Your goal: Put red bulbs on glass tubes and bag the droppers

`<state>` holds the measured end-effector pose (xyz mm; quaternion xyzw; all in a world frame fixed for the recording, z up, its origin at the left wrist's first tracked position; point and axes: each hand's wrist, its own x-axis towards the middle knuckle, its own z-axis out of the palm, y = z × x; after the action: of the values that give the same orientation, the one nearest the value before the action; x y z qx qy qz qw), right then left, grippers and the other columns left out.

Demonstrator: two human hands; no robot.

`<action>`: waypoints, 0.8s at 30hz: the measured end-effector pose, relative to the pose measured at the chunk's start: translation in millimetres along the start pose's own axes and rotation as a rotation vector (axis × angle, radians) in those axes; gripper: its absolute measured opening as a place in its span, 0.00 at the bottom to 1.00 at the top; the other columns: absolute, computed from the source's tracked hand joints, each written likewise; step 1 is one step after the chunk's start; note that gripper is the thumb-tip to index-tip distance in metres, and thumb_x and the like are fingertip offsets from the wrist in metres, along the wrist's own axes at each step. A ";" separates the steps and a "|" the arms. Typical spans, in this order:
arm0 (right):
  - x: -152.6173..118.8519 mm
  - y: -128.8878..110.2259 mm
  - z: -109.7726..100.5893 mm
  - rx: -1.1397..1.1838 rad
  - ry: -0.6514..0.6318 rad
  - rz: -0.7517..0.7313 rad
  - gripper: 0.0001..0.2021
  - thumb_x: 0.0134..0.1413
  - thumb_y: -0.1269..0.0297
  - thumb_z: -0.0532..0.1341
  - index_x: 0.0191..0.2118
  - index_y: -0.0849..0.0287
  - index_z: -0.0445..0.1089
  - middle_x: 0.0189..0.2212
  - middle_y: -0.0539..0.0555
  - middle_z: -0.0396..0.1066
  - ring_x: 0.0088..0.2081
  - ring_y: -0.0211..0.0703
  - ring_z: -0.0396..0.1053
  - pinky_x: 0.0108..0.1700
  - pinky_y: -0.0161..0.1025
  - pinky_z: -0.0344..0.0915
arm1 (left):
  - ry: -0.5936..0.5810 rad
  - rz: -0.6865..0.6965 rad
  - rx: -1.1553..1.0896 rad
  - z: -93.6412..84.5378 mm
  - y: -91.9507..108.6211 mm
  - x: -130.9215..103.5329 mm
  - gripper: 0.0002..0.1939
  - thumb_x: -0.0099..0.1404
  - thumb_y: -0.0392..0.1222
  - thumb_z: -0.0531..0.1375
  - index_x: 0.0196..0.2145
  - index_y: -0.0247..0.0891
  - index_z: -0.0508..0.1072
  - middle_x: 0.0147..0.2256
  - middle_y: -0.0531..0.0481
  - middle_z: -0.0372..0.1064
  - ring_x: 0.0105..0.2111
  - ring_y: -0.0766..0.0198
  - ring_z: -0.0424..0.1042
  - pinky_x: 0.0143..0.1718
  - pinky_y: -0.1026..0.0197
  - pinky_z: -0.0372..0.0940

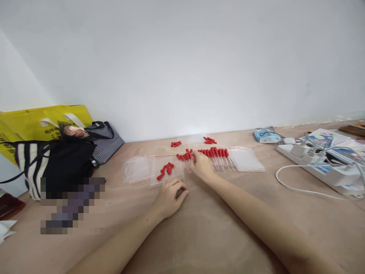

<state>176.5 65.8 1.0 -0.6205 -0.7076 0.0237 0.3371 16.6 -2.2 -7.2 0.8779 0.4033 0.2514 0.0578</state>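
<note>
Red-bulbed droppers (216,152), mid-frame; right hand (201,163) among them, grip hidden; left hand (172,196) slack, thumb parted. Careless brush could scatter the row.

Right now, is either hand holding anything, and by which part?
The right hand is at red bulbs of slim clear droppers; whether it grips one cannot be told. The left hand rests on the tan tabletop, apparently holding nothing.
</note>
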 end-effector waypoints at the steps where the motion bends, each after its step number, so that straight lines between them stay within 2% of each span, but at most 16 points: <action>1: 0.7 -9.5 4.8 -0.030 -0.027 0.007 0.11 0.49 0.71 0.50 0.39 0.60 0.64 0.33 0.57 0.69 0.34 0.43 0.67 0.34 0.36 0.55 | 0.013 -0.012 0.028 -0.5 0.3 -0.5 0.04 0.58 0.38 0.54 0.27 0.38 0.67 0.29 0.51 0.67 0.33 0.61 0.65 0.36 0.57 0.56; 5: 4.5 -30.7 19.6 -0.104 -0.093 0.091 0.11 0.49 0.70 0.51 0.40 0.60 0.63 0.35 0.58 0.69 0.35 0.46 0.67 0.35 0.39 0.54 | 0.151 -0.133 0.183 -4.7 -2.1 -2.4 0.06 0.57 0.40 0.56 0.23 0.38 0.66 0.27 0.53 0.68 0.33 0.59 0.65 0.38 0.55 0.53; 8: 8.4 -32.1 24.8 -0.116 -0.134 0.114 0.11 0.48 0.70 0.51 0.39 0.60 0.65 0.36 0.59 0.68 0.37 0.46 0.67 0.37 0.40 0.53 | 0.254 -0.290 0.271 -9.5 -12.3 -2.1 0.05 0.55 0.41 0.57 0.24 0.39 0.66 0.29 0.52 0.68 0.35 0.58 0.65 0.39 0.54 0.52; 11: 9.2 -29.1 25.1 -0.111 -0.157 0.099 0.10 0.47 0.70 0.52 0.36 0.61 0.66 0.37 0.59 0.68 0.38 0.45 0.66 0.39 0.40 0.52 | 0.298 -0.438 0.338 -15.0 -27.4 -0.3 0.05 0.54 0.42 0.57 0.28 0.40 0.67 0.31 0.50 0.67 0.37 0.56 0.64 0.38 0.54 0.52; 17: -6.6 -29.2 12.3 -0.132 -0.178 0.026 0.11 0.49 0.63 0.51 0.31 0.59 0.68 0.34 0.55 0.69 0.34 0.43 0.66 0.42 0.44 0.48 | 0.237 -0.596 0.369 -23.3 -47.8 3.2 0.10 0.55 0.45 0.57 0.35 0.40 0.68 0.36 0.48 0.67 0.41 0.53 0.63 0.38 0.54 0.53; 20: -18.4 -32.3 4.0 -0.185 -0.254 -0.016 0.13 0.48 0.59 0.52 0.29 0.61 0.69 0.31 0.57 0.70 0.33 0.45 0.66 0.44 0.47 0.46 | 0.153 -0.628 0.338 -25.8 -51.2 3.0 0.08 0.55 0.45 0.56 0.33 0.41 0.67 0.35 0.49 0.69 0.40 0.54 0.64 0.36 0.56 0.54; 24: -26.0 -35.8 -3.1 -0.248 -0.357 -0.011 0.14 0.49 0.61 0.50 0.30 0.62 0.70 0.33 0.59 0.70 0.33 0.45 0.67 0.44 0.48 0.46 | 0.105 -0.638 0.286 -27.6 -52.3 1.6 0.06 0.57 0.44 0.55 0.33 0.42 0.67 0.33 0.52 0.71 0.37 0.56 0.67 0.35 0.57 0.54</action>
<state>147.3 33.2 7.9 -0.6394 -0.7569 0.0440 0.1279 -31.5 31.1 1.5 0.6930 0.6907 0.2063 -0.0109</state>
